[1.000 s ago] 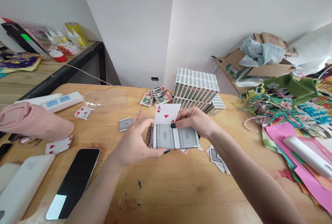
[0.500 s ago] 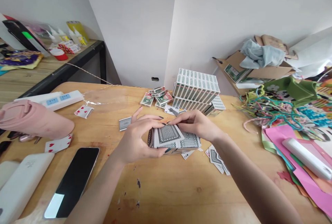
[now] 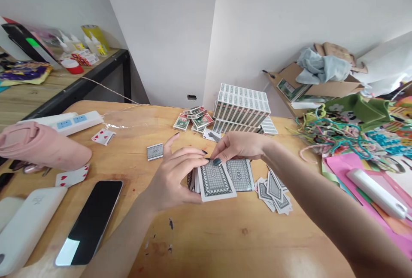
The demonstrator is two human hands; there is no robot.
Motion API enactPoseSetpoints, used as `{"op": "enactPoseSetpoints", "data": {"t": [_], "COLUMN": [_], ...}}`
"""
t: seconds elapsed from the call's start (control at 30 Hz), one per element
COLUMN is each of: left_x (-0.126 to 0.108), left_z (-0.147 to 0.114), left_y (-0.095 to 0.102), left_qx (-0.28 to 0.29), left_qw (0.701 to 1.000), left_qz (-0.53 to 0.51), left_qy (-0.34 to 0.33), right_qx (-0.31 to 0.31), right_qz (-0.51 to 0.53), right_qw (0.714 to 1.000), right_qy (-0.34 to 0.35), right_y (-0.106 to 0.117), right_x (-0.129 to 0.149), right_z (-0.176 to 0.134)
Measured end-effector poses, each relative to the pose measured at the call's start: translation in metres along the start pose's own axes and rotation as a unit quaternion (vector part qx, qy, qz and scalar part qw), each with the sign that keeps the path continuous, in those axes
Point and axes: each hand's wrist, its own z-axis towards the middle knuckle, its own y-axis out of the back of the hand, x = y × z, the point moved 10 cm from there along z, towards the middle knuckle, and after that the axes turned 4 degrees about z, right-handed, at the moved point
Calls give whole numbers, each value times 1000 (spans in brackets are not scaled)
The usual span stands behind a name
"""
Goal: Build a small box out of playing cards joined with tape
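Note:
My left hand (image 3: 175,172) grips the left side of a block made of playing cards (image 3: 241,175), its thumb low and its fingers over the top. A grey-patterned playing card (image 3: 216,183) lies against the block's near face, back side towards me. The fingers of my right hand (image 3: 236,147) pinch that card at its top edge, close to my left fingertips. Behind the hands, a face-up card (image 3: 209,134) lies with a grey pointed tool on it. To the right is a pile of loose cards (image 3: 275,190); a small patterned card piece (image 3: 155,151) lies to the left.
Stacked card boxes (image 3: 241,106) and a few loose boxes (image 3: 193,119) stand at the back. On the left are a phone (image 3: 92,222), a pink tumbler (image 3: 48,147), a power strip (image 3: 77,122) and heart cards (image 3: 72,177). Coloured cords (image 3: 337,129) and paper (image 3: 341,164) lie right.
The block has tipped so its patterned side faces me more. The pinched card now hangs lower over its near face. More of the loose pile on the right shows.

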Motion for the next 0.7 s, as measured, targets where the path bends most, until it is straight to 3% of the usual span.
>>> {"op": "enactPoseSetpoints", "data": {"t": [0.1, 0.17, 0.3, 0.47, 0.7], "left_x": [-1, 2, 15, 28, 38], "left_z": [-1, -2, -4, -9, -6], "left_y": [-4, -7, -18, -32, -44], "left_qx": [10, 32, 123, 249, 326], "left_qw": [1000, 999, 987, 941, 901], "left_qz": [3, 4, -26, -149, -96], "left_qy": [9, 33, 99, 175, 269], "right_qx": [18, -4, -57, -93, -120], "right_qz": [-16, -28, -65, -166, -226], "right_qw": [1000, 1000, 996, 981, 966], "right_qy": [-13, -3, 17, 30, 39], "right_y": [-5, -1, 7, 3, -8], "right_x": [0, 2, 3, 8, 15], "right_z": [0, 0, -4, -14, -28]}}
